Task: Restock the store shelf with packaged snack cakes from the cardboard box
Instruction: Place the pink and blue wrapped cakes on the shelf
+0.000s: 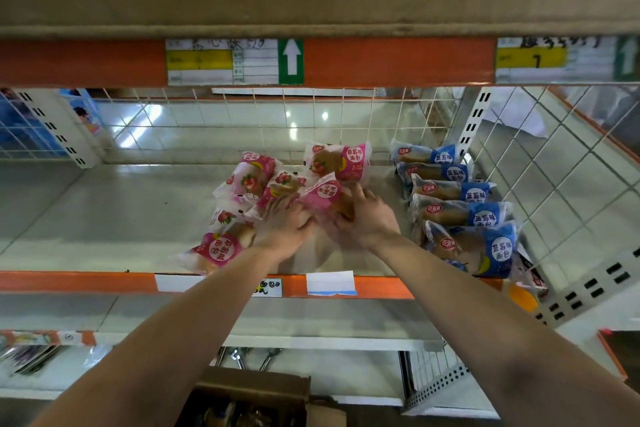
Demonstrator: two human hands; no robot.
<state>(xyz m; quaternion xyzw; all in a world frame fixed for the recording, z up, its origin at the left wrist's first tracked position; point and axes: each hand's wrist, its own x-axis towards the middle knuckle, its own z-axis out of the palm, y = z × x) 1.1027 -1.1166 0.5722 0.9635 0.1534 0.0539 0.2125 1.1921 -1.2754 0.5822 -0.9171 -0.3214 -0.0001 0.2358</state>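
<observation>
Your right fingers (356,192) were curled round the cake end of a strawberry snack cake packet (322,197), with the right hand (369,220) just behind it. The fingertips of your left hand (287,224) lay forward on the pile of pink packets (254,180), thumb toward the held packet. Whether they pinched anything could not be told.

The held packet ran crosswise, slightly tilted. Its pink label end pointed left and away, and its print was upside down to you. It was a clear wrapper with a brown cake inside, a pink band and a white round label.

It sat at the right edge of the pile, mid-shelf. The other packets there lay at mixed angles, and one stood upright behind. To the right, a row of blue packets (467,215) lay overlapped from back to front, long axes crosswise, blue ends to the right.

The shelf (104,218) was pale metal with an orange front rail (69,282) carrying paper tags. White wire mesh (554,177) closed the back and right side. The cardboard box (256,388) stood open below, between your forearms.
</observation>
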